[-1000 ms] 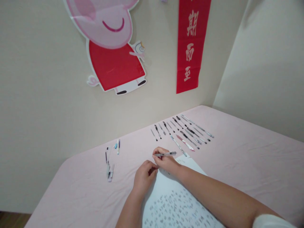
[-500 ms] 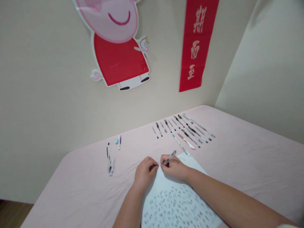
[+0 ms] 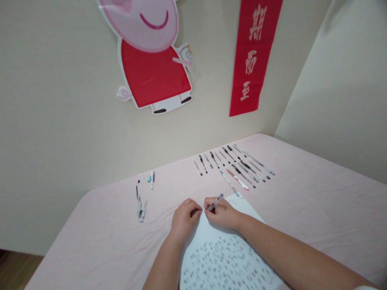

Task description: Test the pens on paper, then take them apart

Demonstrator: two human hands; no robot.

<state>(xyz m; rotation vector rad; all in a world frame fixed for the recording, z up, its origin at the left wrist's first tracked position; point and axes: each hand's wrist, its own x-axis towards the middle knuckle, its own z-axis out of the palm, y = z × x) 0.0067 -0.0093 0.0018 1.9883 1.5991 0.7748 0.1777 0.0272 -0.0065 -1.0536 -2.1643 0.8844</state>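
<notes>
A pen (image 3: 218, 198) with a clear barrel is gripped in my right hand (image 3: 225, 214), leaning up and to the right. The hand rests on a sheet of white paper (image 3: 211, 229), near its far left edge. Rows of small dark marks cover the nearer part of the sheet. My left hand (image 3: 185, 215) lies beside the paper's left edge, fingers curled and thumb against forefinger. Its fingertips are close to the right hand's; whatever they pinch, if anything, is too small to tell. The pen's tip is hidden by my fingers.
Several pens and refills (image 3: 238, 171) lie in slanted rows at the back right, with a pink pen (image 3: 238, 179) among them. More pen parts (image 3: 142, 211) sit on the left of the pink-covered surface (image 3: 99, 237). A wall (image 3: 75, 133) rises behind.
The pen in my right hand tilts slightly lower, its upper end a little to the left. Both hands keep almost the same place. The camera view has shifted slightly.
</notes>
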